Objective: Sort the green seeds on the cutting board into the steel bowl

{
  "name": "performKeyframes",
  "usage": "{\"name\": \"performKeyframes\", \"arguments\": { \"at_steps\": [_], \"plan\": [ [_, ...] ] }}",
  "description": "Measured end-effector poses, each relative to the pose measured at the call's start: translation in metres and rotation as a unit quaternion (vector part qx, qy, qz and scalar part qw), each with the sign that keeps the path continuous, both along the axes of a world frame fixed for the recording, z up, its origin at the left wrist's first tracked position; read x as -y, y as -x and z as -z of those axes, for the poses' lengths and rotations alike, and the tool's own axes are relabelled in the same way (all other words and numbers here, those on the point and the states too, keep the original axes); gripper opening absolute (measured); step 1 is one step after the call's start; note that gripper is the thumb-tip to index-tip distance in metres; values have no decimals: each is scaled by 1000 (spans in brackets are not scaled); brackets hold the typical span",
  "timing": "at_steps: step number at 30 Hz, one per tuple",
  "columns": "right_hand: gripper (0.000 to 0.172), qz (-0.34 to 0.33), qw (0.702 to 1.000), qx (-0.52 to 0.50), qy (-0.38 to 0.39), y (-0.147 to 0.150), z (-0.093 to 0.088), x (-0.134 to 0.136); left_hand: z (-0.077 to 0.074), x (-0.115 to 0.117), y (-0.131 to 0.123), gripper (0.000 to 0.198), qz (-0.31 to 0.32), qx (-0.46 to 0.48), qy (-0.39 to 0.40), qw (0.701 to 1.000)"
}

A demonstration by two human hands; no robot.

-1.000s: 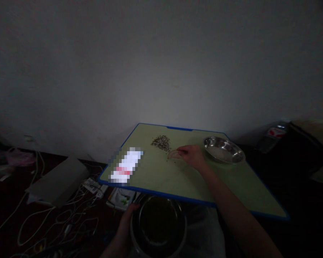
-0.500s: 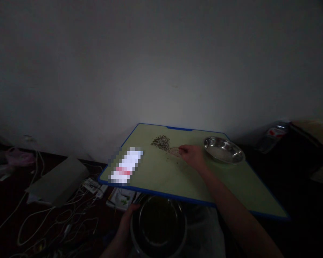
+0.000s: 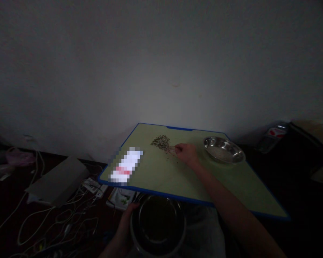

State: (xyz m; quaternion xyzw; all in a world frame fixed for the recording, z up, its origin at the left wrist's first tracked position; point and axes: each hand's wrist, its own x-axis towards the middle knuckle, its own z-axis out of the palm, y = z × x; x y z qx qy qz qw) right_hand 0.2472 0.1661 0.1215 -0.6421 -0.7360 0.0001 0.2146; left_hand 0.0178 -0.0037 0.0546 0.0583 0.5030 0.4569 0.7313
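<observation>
A loose pile of small dark and pale grains or seeds lies on a pale green board with a blue edge. At the pile's near right side, my right hand is closed, pinching a thin, pale pinkish see-through piece whose far edge touches the grains. Below the board's front edge, my left hand is wrapped round the left side of a round metal pot; its dark inside is hard to make out. A shallow steel bowl with something whitish in it stands right of my right hand.
A bright, blurred-out phone-like rectangle lies at the board's left. Tangled cables, a grey box and a small white tray are on the floor at left. A plastic bottle lies at right, before the wall.
My right hand has moved slightly left with the pinkish piece, closer against the pile. My left hand and the pot have hardly moved.
</observation>
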Motion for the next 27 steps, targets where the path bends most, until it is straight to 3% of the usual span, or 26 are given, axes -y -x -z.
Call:
{"name": "performKeyframes", "arguments": {
  "at_steps": [7,15,27],
  "plan": [
    [27,-69,997,-31,8,2,-3,-6,2,-6,3,32,-19,-15,27,999],
    [25,-149,985,-67,46,-6,-6,-16,-12,-4,0,36,-13,-39,19,999],
    [23,-223,968,-69,92,-19,-12,-10,1,-2,-4,41,-2,-8,-4,1000]
  ]
}}
